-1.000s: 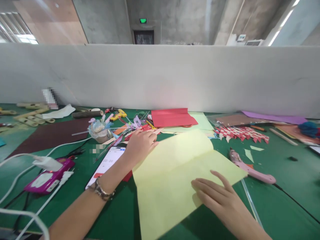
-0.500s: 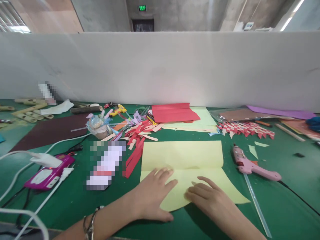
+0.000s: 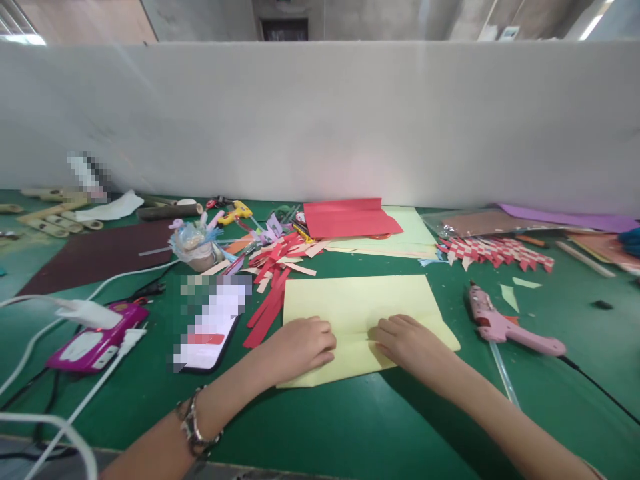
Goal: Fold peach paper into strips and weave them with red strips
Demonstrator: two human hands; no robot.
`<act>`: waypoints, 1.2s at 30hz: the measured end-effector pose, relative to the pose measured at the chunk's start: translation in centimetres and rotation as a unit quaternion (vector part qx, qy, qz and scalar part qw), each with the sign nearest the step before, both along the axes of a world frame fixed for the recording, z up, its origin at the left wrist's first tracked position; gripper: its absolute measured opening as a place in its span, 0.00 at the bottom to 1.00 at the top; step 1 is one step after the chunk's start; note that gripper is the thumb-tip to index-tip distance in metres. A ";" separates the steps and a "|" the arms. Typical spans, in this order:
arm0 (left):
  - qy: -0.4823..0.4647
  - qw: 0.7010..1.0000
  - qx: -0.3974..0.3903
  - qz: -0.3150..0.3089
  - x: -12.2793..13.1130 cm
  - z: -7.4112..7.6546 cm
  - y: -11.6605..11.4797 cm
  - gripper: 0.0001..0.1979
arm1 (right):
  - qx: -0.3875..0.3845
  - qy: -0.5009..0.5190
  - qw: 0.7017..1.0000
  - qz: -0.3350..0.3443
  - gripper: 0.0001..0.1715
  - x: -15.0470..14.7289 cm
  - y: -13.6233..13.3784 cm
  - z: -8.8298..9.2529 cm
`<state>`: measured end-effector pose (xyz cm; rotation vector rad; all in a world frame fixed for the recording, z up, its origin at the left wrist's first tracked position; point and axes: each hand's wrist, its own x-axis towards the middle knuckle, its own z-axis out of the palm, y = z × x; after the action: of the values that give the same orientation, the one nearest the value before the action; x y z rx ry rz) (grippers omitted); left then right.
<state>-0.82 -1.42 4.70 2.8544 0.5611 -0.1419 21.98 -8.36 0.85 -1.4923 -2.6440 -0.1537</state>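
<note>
Left hand (image 3: 303,347) and right hand (image 3: 417,343) on yellow sheet (image 3: 357,300), fingers half-curled; can't tell if gripping. Pink glue gun (image 3: 517,333) right of sheet, phone (image 3: 213,340) left.

This looks like a craft workshop. The long green bench (image 3: 360,427) has a pink glue gun (image 3: 493,325), red paper strips (image 3: 273,310), yellow paper (image 3: 355,297) and cut bamboo pieces (image 3: 49,228) on it. A pale board (image 3: 320,127) stands at the back, with a bare grey wall (image 3: 345,17) above it.
</note>
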 end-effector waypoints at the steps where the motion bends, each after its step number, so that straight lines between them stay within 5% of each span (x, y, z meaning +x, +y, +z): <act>1: 0.006 1.000 0.014 0.003 0.0 -0.2 0.1 0.08 | 0.002 0.006 1.000 -0.010 0.11 0.0 0.1 -0.3; 8: 0.033 0.989 0.126 0.070 0.6 -1.5 -1.2 0.07 | 0.012 0.059 0.994 -0.088 0.10 0.1 -0.3 -1.5; 16: -0.067 0.990 0.114 -0.055 0.7 -3.9 -3.5 0.26 | -0.007 0.084 0.989 -0.123 0.09 0.1 -0.4 -2.0; 26: -0.030 0.998 -0.022 -0.048 0.4 -4.2 -3.4 0.36 | -0.013 0.105 0.982 -0.153 0.11 0.4 -0.5 -1.9; 36: -0.019 0.995 -0.093 -0.039 0.3 -4.4 -3.2 0.36 | -0.014 0.102 0.977 -0.184 0.11 0.4 -0.3 -2.0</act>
<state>-0.49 -4.65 0.31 2.6918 0.4072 -0.1435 22.41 -8.69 -1.11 -1.8824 -2.2010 0.0104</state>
